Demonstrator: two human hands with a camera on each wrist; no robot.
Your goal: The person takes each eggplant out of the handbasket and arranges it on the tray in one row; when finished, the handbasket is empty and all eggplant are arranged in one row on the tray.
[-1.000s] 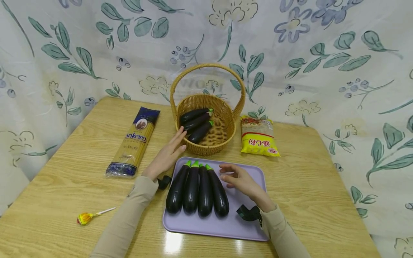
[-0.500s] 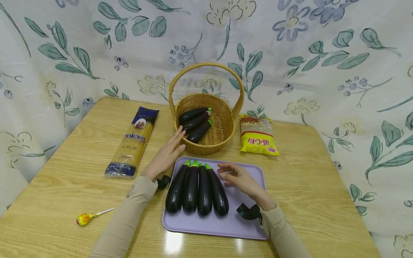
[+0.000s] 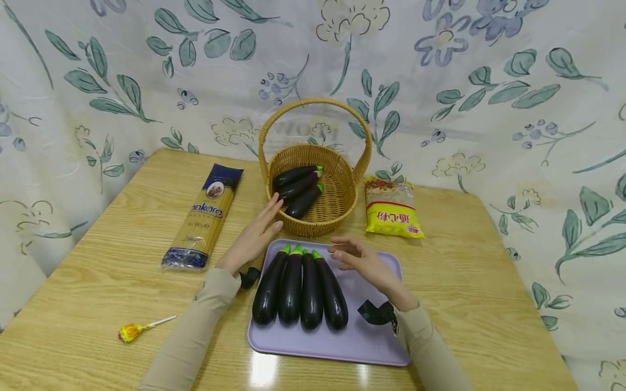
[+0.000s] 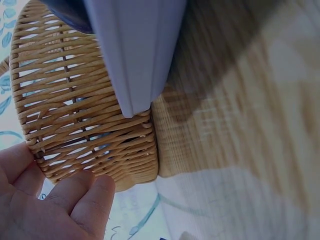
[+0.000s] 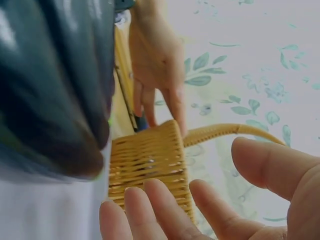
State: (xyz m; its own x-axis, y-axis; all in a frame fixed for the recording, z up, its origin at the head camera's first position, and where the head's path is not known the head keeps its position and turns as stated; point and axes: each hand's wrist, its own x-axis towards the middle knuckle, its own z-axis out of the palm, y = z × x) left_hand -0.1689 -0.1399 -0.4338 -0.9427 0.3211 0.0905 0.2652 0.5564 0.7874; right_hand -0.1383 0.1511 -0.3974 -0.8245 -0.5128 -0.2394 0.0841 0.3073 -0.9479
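Note:
A wicker basket [image 3: 313, 228] with a tall arched handle holds three dark eggplants [image 3: 304, 202] on its left side. My left hand [image 3: 251, 239] touches the basket's left front rim with fingers extended. In the left wrist view, the fingers [image 4: 92, 202] lie against the woven wall. Several eggplants [image 3: 311, 290] lie side by side on a lilac tray [image 3: 362, 350], green stems toward the basket. Above the tray's right part, my right hand [image 3: 367, 263] hovers beside the rightmost eggplant, its fingers loosely bent around nothing. Its spread fingers [image 5: 162, 210] show in the right wrist view.
Left of the basket lies a long spaghetti packet [image 3: 202, 217]. A yellow pasta bag [image 3: 393, 209] lies to its right. Near the front left is a wrapped lollipop [image 3: 131, 332]. A floral curtain [image 3: 420, 108] hangs behind the wooden table [image 3: 469, 282].
My right hand has risen slightly, a little toward the basket. The left hand stays at the basket rim, and the eggplants have not moved.

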